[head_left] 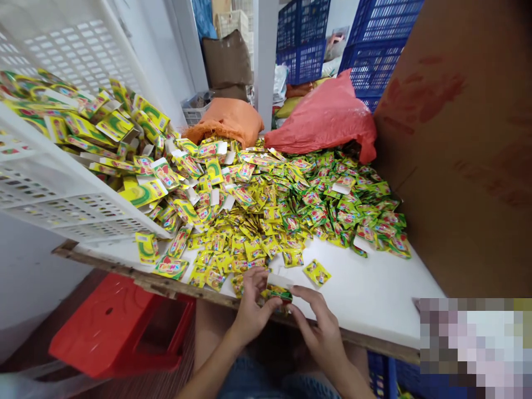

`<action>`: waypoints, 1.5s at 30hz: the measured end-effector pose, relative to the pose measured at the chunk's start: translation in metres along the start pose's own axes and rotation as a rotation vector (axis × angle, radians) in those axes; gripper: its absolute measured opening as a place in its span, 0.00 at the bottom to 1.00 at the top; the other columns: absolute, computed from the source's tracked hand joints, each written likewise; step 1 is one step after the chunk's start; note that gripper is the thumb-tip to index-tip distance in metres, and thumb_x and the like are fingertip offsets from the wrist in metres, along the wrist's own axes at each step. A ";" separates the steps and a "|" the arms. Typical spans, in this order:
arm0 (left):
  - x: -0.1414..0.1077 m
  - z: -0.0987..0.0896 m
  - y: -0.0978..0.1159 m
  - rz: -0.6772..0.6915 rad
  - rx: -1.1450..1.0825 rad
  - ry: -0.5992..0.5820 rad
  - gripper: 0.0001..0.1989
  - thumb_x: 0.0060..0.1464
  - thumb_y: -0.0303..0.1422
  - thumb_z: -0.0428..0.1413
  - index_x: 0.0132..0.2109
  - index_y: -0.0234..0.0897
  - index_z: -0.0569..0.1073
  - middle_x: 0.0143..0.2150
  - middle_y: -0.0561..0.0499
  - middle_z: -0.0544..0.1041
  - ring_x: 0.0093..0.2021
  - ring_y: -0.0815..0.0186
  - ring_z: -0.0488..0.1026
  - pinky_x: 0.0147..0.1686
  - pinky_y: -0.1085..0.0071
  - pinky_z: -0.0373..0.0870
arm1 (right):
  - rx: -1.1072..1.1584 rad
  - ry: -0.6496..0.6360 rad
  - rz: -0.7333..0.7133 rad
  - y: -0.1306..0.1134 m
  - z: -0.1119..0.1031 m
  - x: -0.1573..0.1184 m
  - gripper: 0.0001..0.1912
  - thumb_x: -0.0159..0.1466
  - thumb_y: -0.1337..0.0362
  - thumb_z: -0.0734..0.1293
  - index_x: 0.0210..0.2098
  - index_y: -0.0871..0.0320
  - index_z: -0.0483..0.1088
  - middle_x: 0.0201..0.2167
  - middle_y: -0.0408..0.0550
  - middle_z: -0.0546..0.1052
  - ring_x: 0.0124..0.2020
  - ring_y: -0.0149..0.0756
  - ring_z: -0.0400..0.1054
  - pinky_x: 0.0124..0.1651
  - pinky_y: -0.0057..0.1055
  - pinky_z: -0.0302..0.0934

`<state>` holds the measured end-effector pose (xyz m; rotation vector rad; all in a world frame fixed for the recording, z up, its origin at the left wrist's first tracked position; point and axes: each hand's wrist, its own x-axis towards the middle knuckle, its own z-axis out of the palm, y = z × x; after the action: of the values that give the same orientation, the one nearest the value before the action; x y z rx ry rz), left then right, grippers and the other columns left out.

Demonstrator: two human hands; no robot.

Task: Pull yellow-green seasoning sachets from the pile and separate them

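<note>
At the table's near edge, my left hand [254, 303] is closed around a small candy box [279, 281] whose white flap stands up. Green-edged sachets [281, 293] show inside its open end. My right hand [319, 317] pinches the box's right side between thumb and index finger. Just beyond my hands, a single yellow sachet [317, 272] lies on the white tabletop [374, 288]. Yellow sachets [253, 249] spread behind the box, with a heap of green sachets [316, 213] to their right. Flat-sided yellow boxes [143, 192], several with open ends, are piled at the left.
A tipped white plastic crate [78, 194] spills boxes from the left. Orange [233, 119] and red sacks [324, 113] lie at the back. A tall cardboard carton [465, 166] walls the right side. Below left stands a red stool [112, 327]; blue crates [374, 50] are stacked behind.
</note>
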<state>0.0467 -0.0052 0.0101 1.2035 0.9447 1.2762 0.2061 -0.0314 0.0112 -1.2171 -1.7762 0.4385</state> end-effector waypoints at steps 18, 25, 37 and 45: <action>-0.003 -0.019 0.019 0.205 0.346 -0.135 0.08 0.51 0.28 0.57 0.40 0.39 0.76 0.44 0.45 0.77 0.47 0.60 0.72 0.49 0.63 0.65 | 0.087 -0.058 -0.085 -0.005 -0.001 0.010 0.14 0.63 0.68 0.62 0.47 0.52 0.69 0.45 0.50 0.74 0.48 0.39 0.68 0.48 0.39 0.66; -0.002 -0.015 0.023 0.275 0.377 -0.081 0.07 0.51 0.26 0.56 0.39 0.37 0.75 0.38 0.46 0.78 0.42 0.62 0.74 0.45 0.65 0.68 | 0.062 0.032 -0.113 -0.015 0.000 0.014 0.11 0.61 0.70 0.64 0.43 0.54 0.70 0.38 0.49 0.77 0.42 0.38 0.70 0.44 0.37 0.65; 0.002 -0.023 0.008 0.285 0.285 -0.103 0.07 0.52 0.26 0.57 0.37 0.40 0.78 0.38 0.47 0.77 0.41 0.63 0.74 0.42 0.66 0.70 | 0.085 0.023 -0.144 -0.003 0.008 0.004 0.15 0.61 0.74 0.63 0.45 0.52 0.68 0.40 0.47 0.75 0.43 0.38 0.68 0.44 0.38 0.62; -0.012 -0.002 0.011 0.280 0.354 -0.054 0.07 0.51 0.27 0.57 0.39 0.40 0.76 0.36 0.48 0.79 0.41 0.63 0.74 0.45 0.67 0.69 | 0.139 -0.019 0.019 -0.012 -0.008 -0.001 0.09 0.63 0.67 0.62 0.42 0.53 0.69 0.40 0.48 0.74 0.44 0.37 0.68 0.46 0.31 0.64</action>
<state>0.0415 -0.0180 0.0190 1.6856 1.0164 1.3195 0.2063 -0.0390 0.0234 -1.1366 -1.7218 0.5766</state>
